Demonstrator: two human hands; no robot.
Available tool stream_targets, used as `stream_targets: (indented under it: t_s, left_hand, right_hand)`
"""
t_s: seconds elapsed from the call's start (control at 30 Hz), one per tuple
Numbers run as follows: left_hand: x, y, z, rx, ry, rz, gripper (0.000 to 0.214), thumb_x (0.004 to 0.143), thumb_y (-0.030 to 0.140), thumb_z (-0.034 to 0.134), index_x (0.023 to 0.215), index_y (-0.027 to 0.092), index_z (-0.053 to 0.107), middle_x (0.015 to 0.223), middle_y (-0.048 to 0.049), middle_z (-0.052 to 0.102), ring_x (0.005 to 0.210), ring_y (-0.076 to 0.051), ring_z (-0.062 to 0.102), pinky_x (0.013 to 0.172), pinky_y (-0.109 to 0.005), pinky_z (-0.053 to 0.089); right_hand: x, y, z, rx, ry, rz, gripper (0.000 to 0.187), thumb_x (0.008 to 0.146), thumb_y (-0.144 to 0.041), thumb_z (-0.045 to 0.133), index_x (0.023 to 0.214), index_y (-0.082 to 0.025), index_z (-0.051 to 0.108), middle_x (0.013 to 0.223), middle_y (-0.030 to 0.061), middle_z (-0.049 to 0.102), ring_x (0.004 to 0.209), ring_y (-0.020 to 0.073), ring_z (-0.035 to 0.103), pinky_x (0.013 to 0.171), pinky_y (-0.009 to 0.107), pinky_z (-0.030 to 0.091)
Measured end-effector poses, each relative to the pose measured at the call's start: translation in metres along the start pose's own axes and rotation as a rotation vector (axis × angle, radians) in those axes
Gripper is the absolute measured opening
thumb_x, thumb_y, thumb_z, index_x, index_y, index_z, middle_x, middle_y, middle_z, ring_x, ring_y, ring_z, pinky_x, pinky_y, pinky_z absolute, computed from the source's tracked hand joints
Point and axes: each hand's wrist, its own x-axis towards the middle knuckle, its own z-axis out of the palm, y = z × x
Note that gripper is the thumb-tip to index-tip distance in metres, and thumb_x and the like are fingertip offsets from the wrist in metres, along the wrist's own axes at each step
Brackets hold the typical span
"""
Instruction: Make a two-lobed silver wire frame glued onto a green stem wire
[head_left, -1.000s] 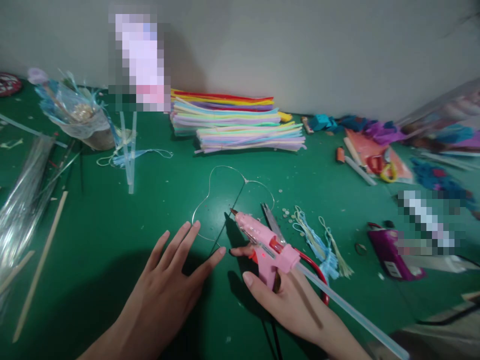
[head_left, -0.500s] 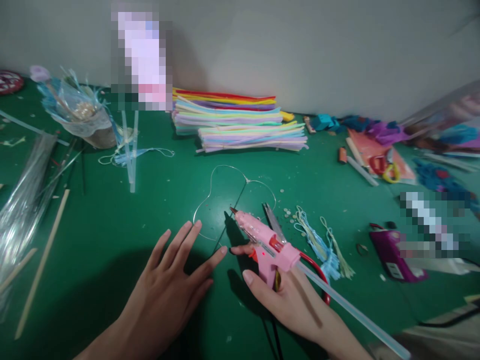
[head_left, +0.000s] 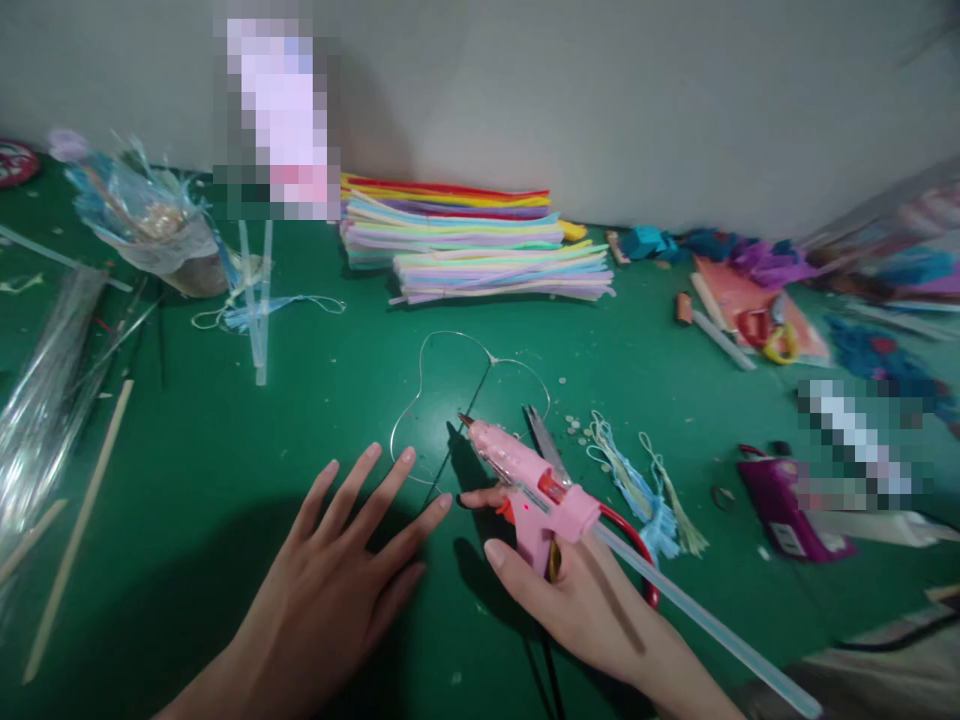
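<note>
My right hand [head_left: 544,590] grips a pink hot glue gun [head_left: 517,465], whose nozzle points up and left. A long clear glue stick [head_left: 705,615] runs out of its back. My left hand [head_left: 360,550] lies with fingers spread on the green table, holding nothing. Its fingertips are close to a thin wire loop [head_left: 420,385] with a notch at its top. A dark thin line [head_left: 474,392] crosses the loop towards my left index finger. Scissors [head_left: 546,440] with red handles lie partly hidden under the glue gun. Light blue tassels [head_left: 656,520] lie to the right.
Bundles of coloured pipe cleaners [head_left: 502,275] lie by the wall. At left are a tub of blue fringe [head_left: 169,250], clear strips [head_left: 49,390] and a wooden stick [head_left: 82,530]. Yellow-and-red scissors [head_left: 780,340] and a purple packet [head_left: 784,505] sit at right.
The wire loop's lower left side has shifted slightly right along with my left fingertips. The glue gun and my right hand keep their place.
</note>
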Motion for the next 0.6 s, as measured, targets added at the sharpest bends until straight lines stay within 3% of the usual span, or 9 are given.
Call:
stream_targets:
  t_s: [0.2, 0.4, 0.6]
  left_hand:
    - [-0.001, 0.000, 0.001, -0.031, 0.011, -0.022, 0.056, 0.093, 0.056, 0.053, 0.146, 0.050, 0.038, 0.162, -0.0018, 0.031, 0.150, -0.031, 0.026, 0.118, -0.055, 0.023]
    - [-0.001, 0.001, 0.000, -0.018, 0.012, -0.019, 0.056, 0.092, 0.058, 0.052, 0.145, 0.049, 0.040, 0.162, -0.0018, 0.031, 0.150, -0.030, 0.027, 0.117, -0.056, 0.026]
    - [-0.001, 0.003, 0.000, 0.021, 0.015, -0.006, 0.056, 0.092, 0.058, 0.051, 0.146, 0.045, 0.041, 0.162, -0.0081, 0.031, 0.149, -0.032, 0.028, 0.115, -0.058, 0.028]
  right_hand:
    - [0.007, -0.005, -0.001, 0.019, -0.009, -0.060, 0.042, 0.088, -0.036, 0.055, 0.128, -0.026, 0.064, 0.124, 0.0088, 0.068, 0.119, 0.0283, 0.062, 0.109, 0.051, 0.046]
    - [0.017, -0.009, 0.001, -0.003, -0.049, -0.100, 0.051, 0.083, -0.032, 0.060, 0.134, -0.025, 0.060, 0.131, 0.0097, 0.065, 0.126, 0.0288, 0.058, 0.106, 0.047, 0.049]
    - [0.020, -0.011, 0.005, 0.047, -0.039, -0.091, 0.046, 0.082, -0.031, 0.059, 0.127, -0.022, 0.064, 0.131, 0.0101, 0.064, 0.121, 0.0271, 0.061, 0.105, 0.045, 0.050]
